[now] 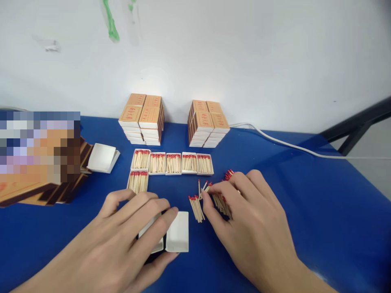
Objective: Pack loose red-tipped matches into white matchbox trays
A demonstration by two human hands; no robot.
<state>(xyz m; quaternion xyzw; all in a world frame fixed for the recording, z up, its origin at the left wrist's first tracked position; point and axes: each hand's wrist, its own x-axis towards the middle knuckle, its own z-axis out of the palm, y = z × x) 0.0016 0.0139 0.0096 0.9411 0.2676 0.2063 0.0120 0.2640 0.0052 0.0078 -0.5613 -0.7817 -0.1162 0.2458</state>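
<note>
My left hand (131, 236) is over two white empty trays. Its fingers lie across the left tray (157, 244) and touch the right tray (179, 232), with the thumb at the near edge. My right hand (253, 219) is bent over a loose pile of red-headed matches (222, 203), thumb and index finger close together at a few of them. Just left of those fingertips lies a small bunch of matches (197, 208). Beyond the hands, several trays filled with matches (173, 163) form a row, and another filled tray (138, 181) sits in front of its left end.
Two stacks of closed matchboxes, left (145, 118) and right (207, 122), stand near the white wall. Two white trays (102, 158) overlap at the left, beside a partly blurred heap of matchbox covers (70, 187). A white cable (284, 144) crosses the blue table (332, 211).
</note>
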